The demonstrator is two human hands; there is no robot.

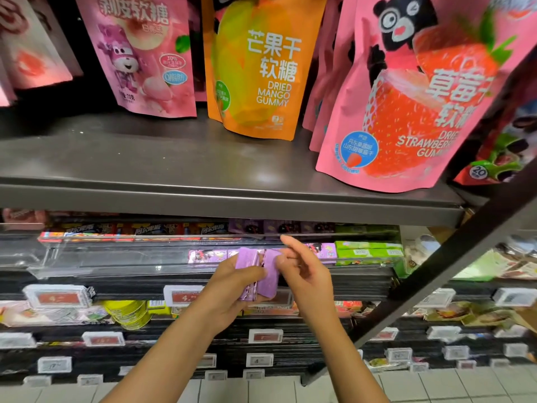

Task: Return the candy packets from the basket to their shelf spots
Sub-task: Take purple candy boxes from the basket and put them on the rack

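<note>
nearest the camera, two bare forearms reach up from the bottom edge toward the candy racks. the left hand (232, 282) is curled round a small stack of purple candy packets (259, 274), thumb across the front, holding them upright just in front of the clear tiered tray (116, 257). the right hand (302, 271) pinches the outermost packet at its top edge, forefinger raised and straight — it looks to be peeling one off the stack. the basket is not in view.

just behind the hands, a row of matching purple packets (209, 255) lies in the tray, with green boxes (369, 248) to its right; that row seems the right slot. the step in hand is separating one packet; next it wants sliding flat into that purple row, under the dark shelf (232, 196).

farther up, on that shelf, stand the mango gummy pouch (255, 68) and the strawberry gummy pouch (406, 112).
</note>
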